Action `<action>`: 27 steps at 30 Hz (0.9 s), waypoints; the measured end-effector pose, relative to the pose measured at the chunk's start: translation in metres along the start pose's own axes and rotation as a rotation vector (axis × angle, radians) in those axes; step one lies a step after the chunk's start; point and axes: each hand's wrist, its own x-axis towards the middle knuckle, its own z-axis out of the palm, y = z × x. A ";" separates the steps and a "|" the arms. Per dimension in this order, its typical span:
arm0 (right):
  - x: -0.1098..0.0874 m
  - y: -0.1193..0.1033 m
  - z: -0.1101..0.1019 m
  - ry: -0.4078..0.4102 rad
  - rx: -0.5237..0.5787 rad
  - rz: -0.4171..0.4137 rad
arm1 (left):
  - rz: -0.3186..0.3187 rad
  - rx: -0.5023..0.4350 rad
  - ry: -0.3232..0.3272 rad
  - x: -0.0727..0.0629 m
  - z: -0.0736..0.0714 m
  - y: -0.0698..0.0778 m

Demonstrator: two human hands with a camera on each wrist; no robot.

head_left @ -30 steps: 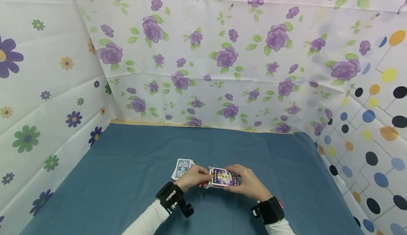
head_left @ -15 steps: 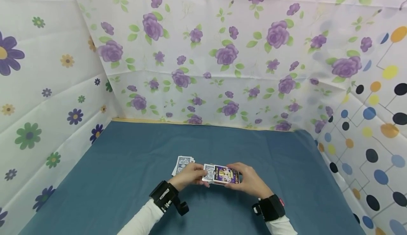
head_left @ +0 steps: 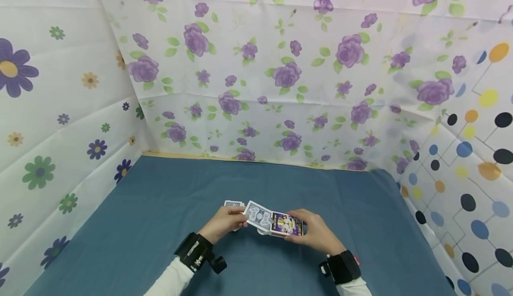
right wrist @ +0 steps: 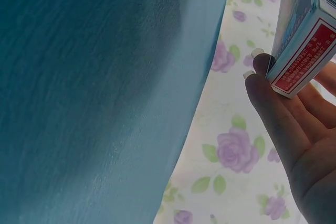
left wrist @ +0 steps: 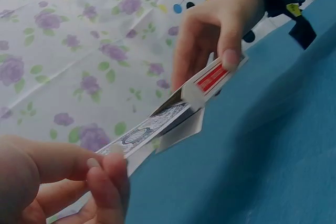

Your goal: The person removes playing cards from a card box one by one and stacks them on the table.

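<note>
My right hand [head_left: 318, 231] grips a small playing card box [head_left: 286, 225], purple and gold on its face, with a red panel along its edge. The box's left end is open, and a flap hangs below it in the left wrist view. Between thumb and fingers, my left hand [head_left: 222, 222] pinches blue-backed playing cards [head_left: 258, 216] that stick out of that open end, slanting up to the left. Behind the left hand a stack of blue-backed cards [head_left: 234, 204] lies on the table, largely hidden by the hand. In the right wrist view the box [right wrist: 307, 56] rests against the fingers.
A blue cloth [head_left: 168, 189] covers the table. Floral and dotted curtains [head_left: 288, 109] close it in at the back and both sides. Each wrist wears a black camera strap [head_left: 195, 251].
My left hand has moved left, drawing the cards partway out of the box and tilting them. At first only the box face showed. The right hand with the box has barely moved.
</note>
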 end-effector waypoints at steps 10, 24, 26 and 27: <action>0.002 -0.004 0.003 0.011 -0.001 -0.013 | 0.001 0.025 0.272 0.007 -0.017 -0.001; 0.000 0.002 0.003 -0.016 -0.014 0.026 | -0.054 -0.004 0.348 0.029 -0.052 -0.013; 0.000 0.003 0.004 -0.020 -0.013 0.028 | -0.080 -0.011 0.368 0.034 -0.058 -0.015; 0.000 0.003 0.004 -0.021 -0.010 0.029 | -0.087 -0.010 0.374 0.037 -0.061 -0.017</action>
